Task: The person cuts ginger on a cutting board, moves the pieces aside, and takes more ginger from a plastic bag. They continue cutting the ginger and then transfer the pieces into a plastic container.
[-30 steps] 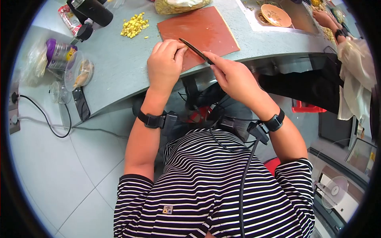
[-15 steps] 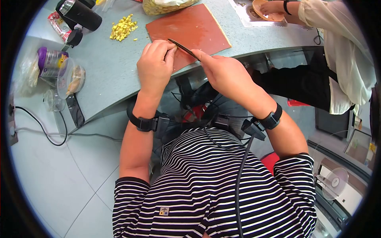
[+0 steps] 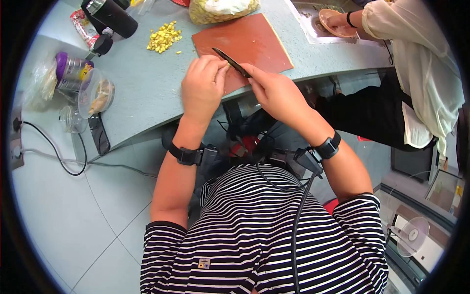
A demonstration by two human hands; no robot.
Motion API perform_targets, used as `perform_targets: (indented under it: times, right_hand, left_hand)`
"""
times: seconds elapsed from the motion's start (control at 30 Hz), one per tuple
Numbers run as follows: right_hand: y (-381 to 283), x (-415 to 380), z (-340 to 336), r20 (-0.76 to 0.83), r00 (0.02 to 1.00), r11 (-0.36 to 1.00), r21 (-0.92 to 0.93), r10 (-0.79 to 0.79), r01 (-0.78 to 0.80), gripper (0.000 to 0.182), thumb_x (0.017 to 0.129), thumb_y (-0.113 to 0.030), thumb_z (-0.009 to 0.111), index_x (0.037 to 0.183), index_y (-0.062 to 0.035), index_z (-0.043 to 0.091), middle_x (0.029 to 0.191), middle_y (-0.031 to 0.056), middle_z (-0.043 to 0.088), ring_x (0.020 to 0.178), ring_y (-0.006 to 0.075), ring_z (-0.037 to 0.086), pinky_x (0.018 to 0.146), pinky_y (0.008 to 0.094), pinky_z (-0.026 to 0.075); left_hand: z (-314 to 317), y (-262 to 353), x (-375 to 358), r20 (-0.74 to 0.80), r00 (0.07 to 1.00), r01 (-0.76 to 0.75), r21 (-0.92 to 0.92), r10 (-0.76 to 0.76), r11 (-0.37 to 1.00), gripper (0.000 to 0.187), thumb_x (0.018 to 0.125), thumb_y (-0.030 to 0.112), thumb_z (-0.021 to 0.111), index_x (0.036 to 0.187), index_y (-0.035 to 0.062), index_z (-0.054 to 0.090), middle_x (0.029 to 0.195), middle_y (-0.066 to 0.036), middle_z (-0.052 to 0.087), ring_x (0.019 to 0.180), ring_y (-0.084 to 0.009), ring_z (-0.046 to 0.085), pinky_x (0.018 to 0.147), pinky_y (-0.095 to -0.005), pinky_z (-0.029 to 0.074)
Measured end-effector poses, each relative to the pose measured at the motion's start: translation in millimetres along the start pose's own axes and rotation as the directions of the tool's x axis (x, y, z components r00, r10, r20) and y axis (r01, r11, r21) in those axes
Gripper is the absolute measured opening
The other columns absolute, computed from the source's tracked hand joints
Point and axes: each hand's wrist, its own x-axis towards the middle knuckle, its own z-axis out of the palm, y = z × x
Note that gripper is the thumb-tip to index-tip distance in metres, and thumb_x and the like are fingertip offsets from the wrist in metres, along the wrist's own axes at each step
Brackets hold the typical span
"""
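Note:
In my right hand [image 3: 276, 90] is a dark-bladed knife [image 3: 230, 61], gripped by the handle end, its tip pointing up and left. My left hand [image 3: 203, 85] is closed in a pinch right beside the blade; whatever its fingertips hold is mostly hidden, with only a pale speck showing. Both hands are over the near left part of a reddish-brown cutting board [image 3: 254, 39]. Left of the board lies a pile of small yellow chopped pieces [image 3: 164, 38]. Behind it sits a clear plastic bag [image 3: 200, 14] full of similar yellow pieces.
At the left stand a black thermos [image 3: 115, 19], a purple-lidded can [image 3: 73, 71] and a clear plastic tub [image 3: 100, 98] with food inside. A phone [image 3: 100, 137] lies at the table edge. On the right, another person's hand [image 3: 337, 20] is in an orange bowl [image 3: 323, 18] at a sink [image 3: 306, 24].
The whole view has shifted a little, so the table things appear farther right. The knife blade has turned and shows more of its broad side. Both hands stay close together over the board.

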Motion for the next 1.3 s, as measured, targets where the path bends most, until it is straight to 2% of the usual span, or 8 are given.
perform_targets:
  times: [0.13, 0.33, 0.53, 0.63, 0.77, 0.97, 1.03, 1.3]
  right_hand:
    - [-4.2, -6.6, -4.0, 0.018, 0.997, 0.99, 0.124, 0.07, -0.071, 0.044, 0.115, -0.018, 0.067, 0.159, -0.011, 0.068, 0.109, 0.0272, 0.081, 0.1, 0.0502, 0.078, 0.085, 0.0596, 0.062]
    - [-1.9, -19.8, -10.5, 0.037, 0.988, 0.976, 0.156, 0.15, -0.154, 0.051, 0.115, -0.014, 0.069, 0.165, -0.0136, 0.065, 0.113, 0.0277, 0.081, 0.102, 0.0502, 0.078, 0.088, 0.0578, 0.062]
    - [-3.3, -24.3, -20.4, 0.06, 0.981, 0.965, 0.178, 0.184, -0.192, 0.053, 0.114, -0.014, 0.07, 0.167, -0.0143, 0.064, 0.119, 0.0274, 0.082, 0.104, 0.0493, 0.079, 0.09, 0.0561, 0.063]
    - [-5.8, -26.8, -19.7, 0.041, 0.992, 0.983, 0.137, 0.119, -0.124, 0.052, 0.114, -0.013, 0.069, 0.166, -0.0142, 0.065, 0.122, 0.0267, 0.082, 0.107, 0.0483, 0.079, 0.091, 0.0551, 0.064]
    - [-5.5, -30.0, -17.7, 0.078, 0.991, 0.981, 0.147, 0.113, -0.123, 0.052, 0.114, -0.012, 0.069, 0.166, -0.0142, 0.065, 0.125, 0.026, 0.082, 0.11, 0.0474, 0.079, 0.093, 0.054, 0.064]
    - [-2.4, -32.1, -17.7, 0.064, 0.997, 0.996, 0.066, 0.049, -0.053, 0.054, 0.113, -0.013, 0.07, 0.167, -0.0148, 0.063, 0.119, 0.0238, 0.082, 0.107, 0.0466, 0.079, 0.09, 0.0565, 0.064]
    - [-2.2, -31.1, -18.6, 0.076, 0.997, 0.999, -0.044, 0.034, -0.031, 0.054, 0.113, -0.014, 0.069, 0.167, -0.0149, 0.063, 0.111, 0.0216, 0.082, 0.1, 0.0467, 0.079, 0.086, 0.058, 0.063]
    - [-15.0, -22.4, -20.9, 0.132, 0.989, 0.979, -0.2, 0.061, -0.034, 0.055, 0.111, -0.013, 0.067, 0.165, -0.0133, 0.062, 0.098, 0.0198, 0.078, 0.088, 0.0446, 0.08, 0.076, 0.0577, 0.063]
  left_hand:
    - [-0.7, 0.6, -0.1, -0.004, 1.0, -0.004, 0.0, 0.004, 1.0, 0.011, 0.096, 0.005, 0.089, 0.105, 0.0027, 0.082, 0.108, -0.012, 0.082, 0.101, -0.0351, 0.078, 0.09, -0.0445, 0.062]
    - [-0.1, 1.3, -1.1, -0.002, 0.999, 0.039, -0.029, -0.039, 0.999, 0.011, 0.096, 0.004, 0.088, 0.104, 0.0033, 0.081, 0.107, -0.01, 0.083, 0.101, -0.0338, 0.078, 0.087, -0.0438, 0.062]
    - [-0.7, 0.8, -1.0, -0.008, 1.0, 0.02, -0.029, -0.02, 0.999, 0.011, 0.095, 0.003, 0.088, 0.104, 0.0035, 0.082, 0.106, -0.01, 0.083, 0.1, -0.0334, 0.078, 0.087, -0.0435, 0.062]
    - [-1.8, 1.6, -1.1, -0.006, 1.0, 0.013, -0.02, -0.013, 1.0, 0.011, 0.095, 0.003, 0.089, 0.103, 0.0038, 0.082, 0.107, -0.01, 0.084, 0.1, -0.0333, 0.078, 0.088, -0.0435, 0.062]
    - [-0.1, 1.0, -1.7, -0.021, 1.0, 0.002, -0.021, -0.003, 1.0, 0.011, 0.094, 0.003, 0.089, 0.103, 0.004, 0.082, 0.107, -0.01, 0.084, 0.1, -0.0332, 0.079, 0.088, -0.0433, 0.063]
    - [-0.5, 0.3, -1.4, -0.015, 1.0, -0.004, -0.019, 0.003, 1.0, 0.011, 0.093, 0.002, 0.089, 0.102, 0.0037, 0.083, 0.107, -0.011, 0.084, 0.101, -0.0333, 0.079, 0.088, -0.043, 0.063]
    - [-0.4, 0.4, -1.1, -0.012, 1.0, -0.008, -0.023, 0.008, 1.0, 0.011, 0.093, 0.001, 0.089, 0.102, 0.0035, 0.082, 0.107, -0.011, 0.084, 0.101, -0.0335, 0.079, 0.088, -0.0431, 0.063]
    - [-0.7, 2.0, 1.2, -0.004, 1.0, 0.007, -0.026, -0.007, 1.0, 0.011, 0.092, 0.0, 0.089, 0.1, 0.0029, 0.081, 0.106, -0.011, 0.083, 0.099, -0.0337, 0.08, 0.086, -0.0433, 0.064]
